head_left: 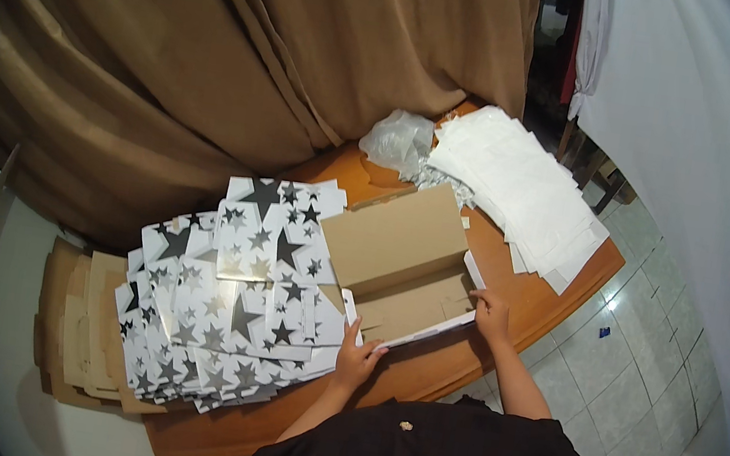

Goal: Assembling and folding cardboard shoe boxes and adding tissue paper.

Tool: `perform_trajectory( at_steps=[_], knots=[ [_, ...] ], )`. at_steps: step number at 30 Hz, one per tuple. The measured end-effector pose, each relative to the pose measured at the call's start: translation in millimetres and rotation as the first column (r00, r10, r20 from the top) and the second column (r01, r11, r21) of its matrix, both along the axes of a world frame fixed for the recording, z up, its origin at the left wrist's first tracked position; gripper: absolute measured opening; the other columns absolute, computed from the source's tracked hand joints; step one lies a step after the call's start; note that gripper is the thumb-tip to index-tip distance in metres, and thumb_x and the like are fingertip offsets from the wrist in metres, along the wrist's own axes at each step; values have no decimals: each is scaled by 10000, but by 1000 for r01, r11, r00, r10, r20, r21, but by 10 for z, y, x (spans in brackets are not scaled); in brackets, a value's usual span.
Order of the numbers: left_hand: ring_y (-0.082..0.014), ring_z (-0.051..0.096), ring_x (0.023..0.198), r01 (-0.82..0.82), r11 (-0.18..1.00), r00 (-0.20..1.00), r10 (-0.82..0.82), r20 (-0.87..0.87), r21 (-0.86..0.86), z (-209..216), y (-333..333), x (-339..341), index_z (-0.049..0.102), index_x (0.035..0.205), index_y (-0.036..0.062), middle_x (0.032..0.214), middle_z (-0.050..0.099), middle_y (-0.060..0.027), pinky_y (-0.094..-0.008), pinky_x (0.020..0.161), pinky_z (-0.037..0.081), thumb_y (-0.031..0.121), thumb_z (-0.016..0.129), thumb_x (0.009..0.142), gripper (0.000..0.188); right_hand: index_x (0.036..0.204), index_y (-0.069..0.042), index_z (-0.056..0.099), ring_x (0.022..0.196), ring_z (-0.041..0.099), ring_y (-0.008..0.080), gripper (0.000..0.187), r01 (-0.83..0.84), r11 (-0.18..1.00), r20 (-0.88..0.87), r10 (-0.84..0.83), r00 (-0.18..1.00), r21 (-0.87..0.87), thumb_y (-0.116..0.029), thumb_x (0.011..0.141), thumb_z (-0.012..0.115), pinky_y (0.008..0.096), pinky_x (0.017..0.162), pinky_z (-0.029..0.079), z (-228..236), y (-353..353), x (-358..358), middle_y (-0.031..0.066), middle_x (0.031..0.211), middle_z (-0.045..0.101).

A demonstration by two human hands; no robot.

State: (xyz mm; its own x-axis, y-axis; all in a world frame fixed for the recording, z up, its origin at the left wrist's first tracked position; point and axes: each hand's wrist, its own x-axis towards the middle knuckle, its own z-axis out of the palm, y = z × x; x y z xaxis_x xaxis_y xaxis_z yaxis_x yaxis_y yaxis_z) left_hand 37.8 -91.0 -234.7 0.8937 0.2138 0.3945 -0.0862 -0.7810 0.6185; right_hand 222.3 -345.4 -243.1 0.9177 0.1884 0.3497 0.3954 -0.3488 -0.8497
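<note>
A cardboard box (397, 237) lies opened out in front of me, plain brown inside, with its lid panel standing up at the back and a white outer face along the near edge. My left hand (357, 359) grips its near left corner, thumb and fingers around the edge. At the near right corner my right hand (491, 315) is closed on the side wall. Immediately left of the box are heaped stacks of flat white cardboard blanks (226, 302) printed with black and grey stars. The box hides part of that pile's right side.
Under everything is an orange-brown wooden table (197, 434). White sheets (517, 189) are stacked at its far right, beside a clear plastic bag (397, 141) and silvery material (447, 184). Brown cardboard pieces (92, 319) stand at the left. A brown curtain (251, 41) hangs behind.
</note>
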Motion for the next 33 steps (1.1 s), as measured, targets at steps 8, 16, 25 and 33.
perform_trajectory(
  at_steps=[8, 16, 25, 33],
  knots=[
    [-500, 323, 1246, 9, 999, 998, -12, -66, -33, 65, -91, 49, 677, 1021, 93, 1326, 373, -295, -477, 1035, 296, 305, 655, 813, 298, 1003, -7, 637, 937, 586, 282, 247, -57, 996, -63, 61, 996, 65, -22, 836, 456, 296, 823, 442, 151, -17, -21, 170, 1018, 614],
    [-411, 190, 1351, -322, 934, 906, 351, -235, 155, 158, -501, 202, 595, 1203, 159, 1420, 324, -169, -628, 1050, 25, 206, 580, 824, 382, 1085, -46, 587, 1054, 527, 305, 284, 48, 999, -275, -46, 960, 0, -138, 819, 556, 372, 967, 367, 35, -827, 840, 148, 1120, 570],
    [-355, 79, 1396, -768, 640, 637, 764, 102, -4, 666, -1215, 862, 646, 1118, 155, 1463, 280, -128, -616, 1019, -124, 120, 555, 792, 341, 920, -128, 643, 1006, 527, 217, 175, 82, 701, 161, 47, 986, -709, -169, 750, 634, 607, 989, 255, -144, -1548, 1758, 27, 971, 611],
    [-358, 164, 1379, -549, 835, 806, 542, 240, -41, 990, -1865, 1626, 665, 1052, 112, 1410, 361, -137, -574, 1067, -20, 99, 558, 767, 304, 926, -131, 643, 995, 524, 202, 198, -17, 780, 192, 175, 966, -625, -214, 746, 646, 666, 981, 186, -57, -1725, 1756, 11, 958, 591]
  ],
)
